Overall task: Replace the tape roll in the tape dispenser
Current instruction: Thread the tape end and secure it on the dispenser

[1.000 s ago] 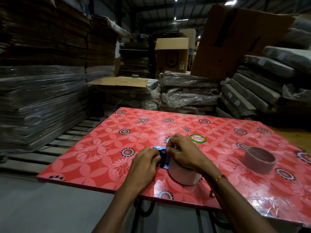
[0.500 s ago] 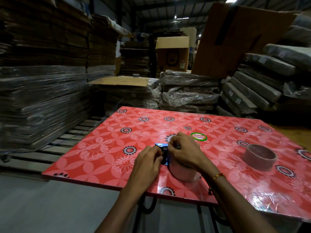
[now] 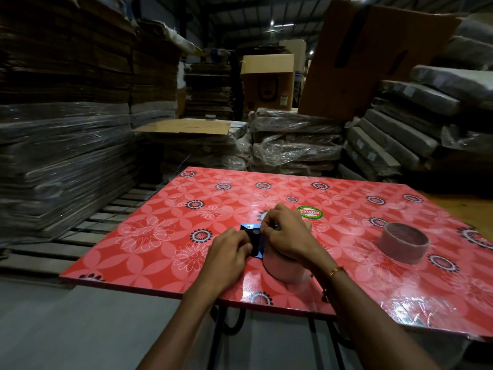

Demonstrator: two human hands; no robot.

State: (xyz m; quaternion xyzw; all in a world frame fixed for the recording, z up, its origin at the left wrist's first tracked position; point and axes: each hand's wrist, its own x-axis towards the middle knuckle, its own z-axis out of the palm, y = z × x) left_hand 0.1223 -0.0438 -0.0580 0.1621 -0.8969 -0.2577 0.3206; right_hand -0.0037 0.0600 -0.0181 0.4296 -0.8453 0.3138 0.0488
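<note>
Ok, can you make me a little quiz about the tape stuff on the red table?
1. True or false: both hands are on the blue tape dispenser and its tape roll.
2. Where is the empty cardboard core? A) on the dispenser B) alone on the table, off to the right of the hands C) on the floor
3. Fill the gap: the round green sticker lies just beyond the ___ hand.

Key
1. True: the left hand and the right hand are both on it.
2. B, on the red table.
3. Right.
</note>
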